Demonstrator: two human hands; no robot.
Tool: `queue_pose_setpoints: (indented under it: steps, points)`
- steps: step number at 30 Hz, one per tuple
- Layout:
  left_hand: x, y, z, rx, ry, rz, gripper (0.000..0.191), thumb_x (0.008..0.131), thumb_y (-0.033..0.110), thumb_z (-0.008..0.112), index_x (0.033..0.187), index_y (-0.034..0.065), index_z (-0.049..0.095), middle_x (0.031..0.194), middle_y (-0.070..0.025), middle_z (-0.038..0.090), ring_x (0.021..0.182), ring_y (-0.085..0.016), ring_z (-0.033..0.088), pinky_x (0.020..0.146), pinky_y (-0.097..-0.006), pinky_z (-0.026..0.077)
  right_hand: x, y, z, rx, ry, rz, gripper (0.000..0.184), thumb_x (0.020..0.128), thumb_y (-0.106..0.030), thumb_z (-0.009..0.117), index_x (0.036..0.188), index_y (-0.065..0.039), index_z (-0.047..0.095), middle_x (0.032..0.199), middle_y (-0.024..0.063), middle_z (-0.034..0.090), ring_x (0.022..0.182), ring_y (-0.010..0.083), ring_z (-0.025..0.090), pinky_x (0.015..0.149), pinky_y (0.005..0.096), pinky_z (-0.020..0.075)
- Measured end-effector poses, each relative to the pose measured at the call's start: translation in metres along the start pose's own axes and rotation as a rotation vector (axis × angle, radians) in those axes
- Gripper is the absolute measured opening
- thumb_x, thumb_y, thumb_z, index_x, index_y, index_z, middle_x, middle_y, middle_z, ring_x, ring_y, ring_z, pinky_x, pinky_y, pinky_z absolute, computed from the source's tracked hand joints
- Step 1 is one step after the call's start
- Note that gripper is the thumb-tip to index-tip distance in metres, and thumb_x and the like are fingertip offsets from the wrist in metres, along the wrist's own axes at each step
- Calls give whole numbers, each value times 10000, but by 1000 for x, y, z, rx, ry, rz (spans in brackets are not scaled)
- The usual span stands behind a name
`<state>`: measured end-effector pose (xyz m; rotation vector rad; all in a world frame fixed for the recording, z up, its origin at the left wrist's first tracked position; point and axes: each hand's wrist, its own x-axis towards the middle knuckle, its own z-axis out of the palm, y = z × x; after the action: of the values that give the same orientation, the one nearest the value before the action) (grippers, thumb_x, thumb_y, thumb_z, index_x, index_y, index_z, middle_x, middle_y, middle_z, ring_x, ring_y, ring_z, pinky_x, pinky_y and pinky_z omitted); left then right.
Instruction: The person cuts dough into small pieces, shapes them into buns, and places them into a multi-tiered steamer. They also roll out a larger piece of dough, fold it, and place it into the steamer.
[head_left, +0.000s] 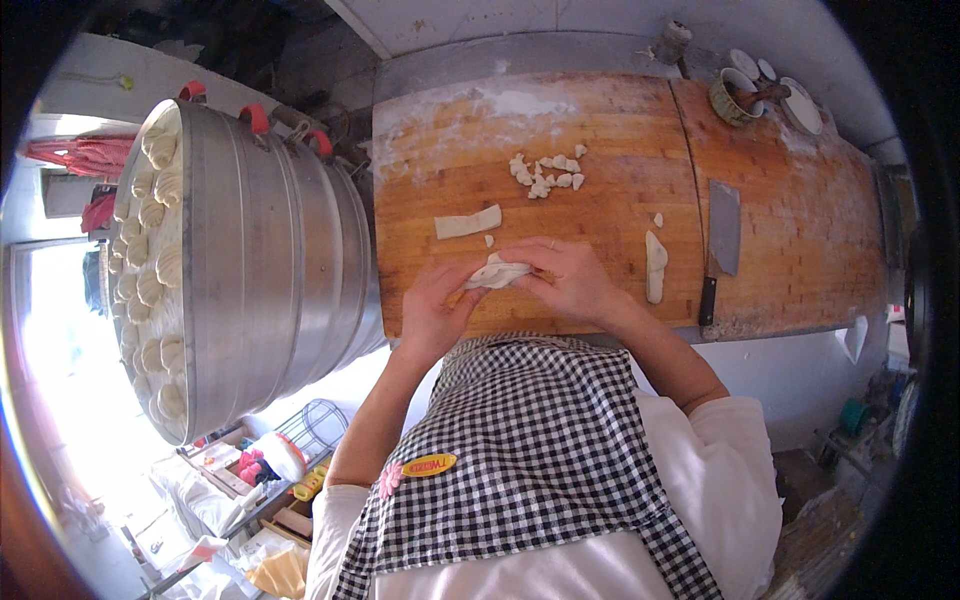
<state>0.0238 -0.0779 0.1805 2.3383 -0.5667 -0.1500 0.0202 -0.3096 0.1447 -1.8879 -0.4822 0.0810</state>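
Between my two hands I hold a piece of folded white dough (498, 273), just above the near part of a wooden board (600, 195). My left hand (439, 304) pinches its left end with thumb and fingers. At the other end, my right hand (566, 277) grips it, fingers over the top and thumb below. A flat dough strip (468, 223) lies beyond my left hand, with a small dough scrap (490, 241) beside it. Farther back sits a loose cluster of dough bits (541, 178). To the right rests a longer dough piece (655, 266) with a small lump (658, 220) above it.
A tall stacked metal steamer (255, 255) with red handles stands left of the board, its top tier bearing several shaped dough rolls (169, 184). On the right lies a cleaver (724, 229) with a black handle. A bowl (731, 105) stands at the back right. Flour (525, 101) dusts the far side.
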Motion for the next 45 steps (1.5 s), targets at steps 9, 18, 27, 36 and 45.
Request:
queue_pose_setpoints:
  steps: [9,18,27,36,45]
  points:
    - [5,-2,41,-269,470,-62,413,901,113,606,1304,28,567,1431,-135,492,1376,-283,400,1158,-493,92,25,-16,74,991,246,164,429,955,-129,586,1349,-2,474,1211,79,615,1087,205,617,930,294,502]
    - [-5,-15,22,-312,366,-80,506,863,92,674,1342,33,520,1290,-130,560,1249,-255,491,1084,-424,295,36,-14,43,848,10,464,247,950,-81,573,1181,6,595,948,70,677,812,151,669,734,290,562]
    - [3,0,3,-1024,152,-288,424,871,2,665,1281,-6,557,1083,-64,654,968,-133,628,878,-279,512,37,-12,46,1072,-401,478,369,961,-65,541,1321,-16,475,1115,124,647,927,200,665,869,331,544]
    - [-25,-42,-10,-1019,-196,-426,254,846,19,699,1090,11,630,995,-63,675,926,-154,649,858,-309,519,58,-35,26,305,-285,-177,659,813,-83,672,1426,-72,428,1429,135,465,1296,263,474,1022,398,447]
    - [-49,-75,-12,-1050,-232,-605,570,871,206,719,1354,-2,496,1147,-95,651,1045,-186,619,958,-316,467,115,-6,37,280,-689,64,493,718,-125,731,1204,-101,650,1220,121,626,1089,266,606,928,371,500]
